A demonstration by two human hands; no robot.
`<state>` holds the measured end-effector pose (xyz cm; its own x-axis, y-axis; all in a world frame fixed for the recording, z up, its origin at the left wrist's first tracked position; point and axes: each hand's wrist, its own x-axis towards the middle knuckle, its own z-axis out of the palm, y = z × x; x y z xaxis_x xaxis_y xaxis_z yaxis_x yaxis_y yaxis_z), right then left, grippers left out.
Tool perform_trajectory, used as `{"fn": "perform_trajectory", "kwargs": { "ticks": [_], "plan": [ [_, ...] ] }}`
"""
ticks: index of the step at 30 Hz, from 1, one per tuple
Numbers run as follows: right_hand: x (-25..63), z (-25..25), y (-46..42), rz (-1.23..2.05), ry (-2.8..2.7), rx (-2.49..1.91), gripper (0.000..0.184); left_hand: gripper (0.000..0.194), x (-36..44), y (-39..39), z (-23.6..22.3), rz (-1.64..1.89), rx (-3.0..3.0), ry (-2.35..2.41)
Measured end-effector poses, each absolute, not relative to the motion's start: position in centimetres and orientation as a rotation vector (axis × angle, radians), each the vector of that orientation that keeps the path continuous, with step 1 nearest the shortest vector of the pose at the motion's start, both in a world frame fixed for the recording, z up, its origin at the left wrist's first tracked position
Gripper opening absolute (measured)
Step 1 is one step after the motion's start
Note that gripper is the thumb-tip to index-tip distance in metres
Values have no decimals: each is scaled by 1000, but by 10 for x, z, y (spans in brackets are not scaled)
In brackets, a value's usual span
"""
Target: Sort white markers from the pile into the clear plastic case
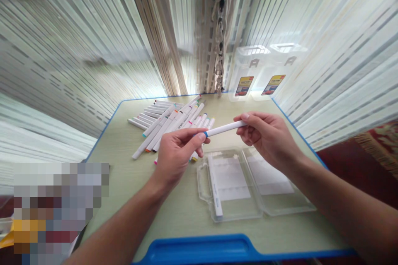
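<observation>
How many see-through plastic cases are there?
3: one open case on the table; one labelled case and another labelled case standing at the far edge.

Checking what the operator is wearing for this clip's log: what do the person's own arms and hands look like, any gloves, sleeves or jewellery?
The left forearm and right forearm are bare, with no sleeves showing. The left hand and right hand are ungloved, and no ring, watch or bracelet is visible.

One head-worn cam, single view, looks fwd & down over the desk from above, fairly close on left hand & right hand, curtains filling top of frame.
</observation>
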<state>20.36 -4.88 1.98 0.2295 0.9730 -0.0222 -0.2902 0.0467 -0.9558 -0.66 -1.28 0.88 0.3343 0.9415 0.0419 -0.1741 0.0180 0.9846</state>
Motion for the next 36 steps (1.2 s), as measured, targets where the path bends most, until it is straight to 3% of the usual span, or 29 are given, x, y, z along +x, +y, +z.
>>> {"fn": "perform_trajectory", "kwargs": {
  "ticks": [23,36],
  "plan": [
    [197,22,-60,452,-1765,-1436,21,17,-1,-20,17,897,1536,888],
    [198,20,-62,572,-1778,-1479,22,17,0,-22,15,871,1607,820]
  ]
}}
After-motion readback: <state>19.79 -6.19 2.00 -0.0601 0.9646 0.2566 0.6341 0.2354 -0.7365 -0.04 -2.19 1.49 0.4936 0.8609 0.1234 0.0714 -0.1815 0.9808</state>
